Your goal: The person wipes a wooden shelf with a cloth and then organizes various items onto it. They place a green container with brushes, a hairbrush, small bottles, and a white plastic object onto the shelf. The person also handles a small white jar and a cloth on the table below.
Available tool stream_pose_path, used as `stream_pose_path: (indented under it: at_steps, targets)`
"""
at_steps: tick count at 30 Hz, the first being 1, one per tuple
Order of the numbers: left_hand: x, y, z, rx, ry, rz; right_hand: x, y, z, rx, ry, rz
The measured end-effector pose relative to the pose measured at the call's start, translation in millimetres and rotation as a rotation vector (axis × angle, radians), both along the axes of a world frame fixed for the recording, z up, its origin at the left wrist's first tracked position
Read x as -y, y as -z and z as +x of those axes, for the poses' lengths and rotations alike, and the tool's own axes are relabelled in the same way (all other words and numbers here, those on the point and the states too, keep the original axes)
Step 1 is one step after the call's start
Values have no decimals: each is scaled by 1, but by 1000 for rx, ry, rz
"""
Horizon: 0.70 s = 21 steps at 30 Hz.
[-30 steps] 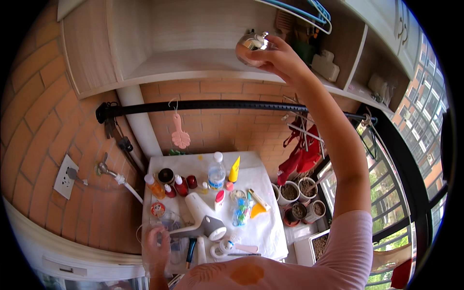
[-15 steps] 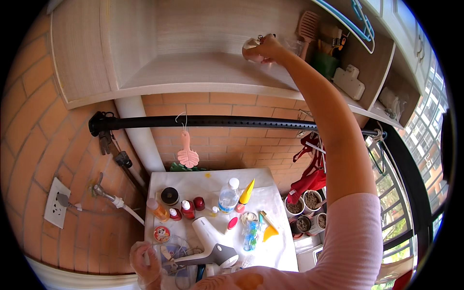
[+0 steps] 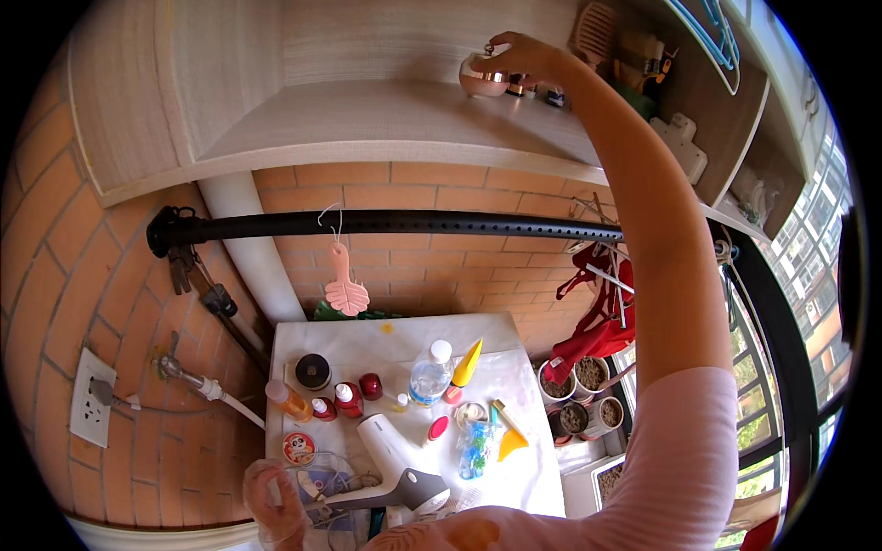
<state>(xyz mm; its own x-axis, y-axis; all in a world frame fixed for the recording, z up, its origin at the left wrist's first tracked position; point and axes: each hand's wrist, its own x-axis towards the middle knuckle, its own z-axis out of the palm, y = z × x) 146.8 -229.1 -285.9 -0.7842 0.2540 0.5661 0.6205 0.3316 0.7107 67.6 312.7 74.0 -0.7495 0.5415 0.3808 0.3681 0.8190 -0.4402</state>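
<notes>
My right hand (image 3: 533,57) reaches up into the wall shelf, fingers closed around the top of a round pinkish jar (image 3: 484,84) with a shiny metallic band and a knob on top. The jar rests on the shelf board or very close to it. Small dark bottles (image 3: 517,86) stand just behind the fingers. Low at the left, beside the table, my left hand (image 3: 276,503) is curled, with something clear and see-through around it whose kind I cannot make out. Nearest to it lie a tangled cord and a white and grey hair dryer (image 3: 401,473).
The white-covered table (image 3: 303,344) holds red bottles (image 3: 347,399), a clear bottle (image 3: 430,378), a yellow tube (image 3: 467,365) and a black-lidded jar (image 3: 313,371). Between shelf and table runs a black rail (image 3: 413,223) with a hanging pink brush (image 3: 345,285). Plant pots (image 3: 591,372) stand right.
The round jar now sits more upright in view, and my right hand has risen toward its top. The small bottles beside it have come into sight. My left hand stays low.
</notes>
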Motion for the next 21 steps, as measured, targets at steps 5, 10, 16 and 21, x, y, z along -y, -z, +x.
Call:
stream_pose_path:
  at_steps: [5, 10, 16, 21]
  targets:
    - [0, 5, -5, -15, 2, -12, -5, -12, -8, 148, -20, 81]
    - [-10, -2, -3, -23, 0, -51, -29, 1, -29, 85, -21, 299]
    - [-12, -1, -3, 65, 12, 7, -48, 11, -39, 59, -42, 459]
    - [-12, 7, -3, 109, -6, 22, -46, 12, -35, 80, -55, 433]
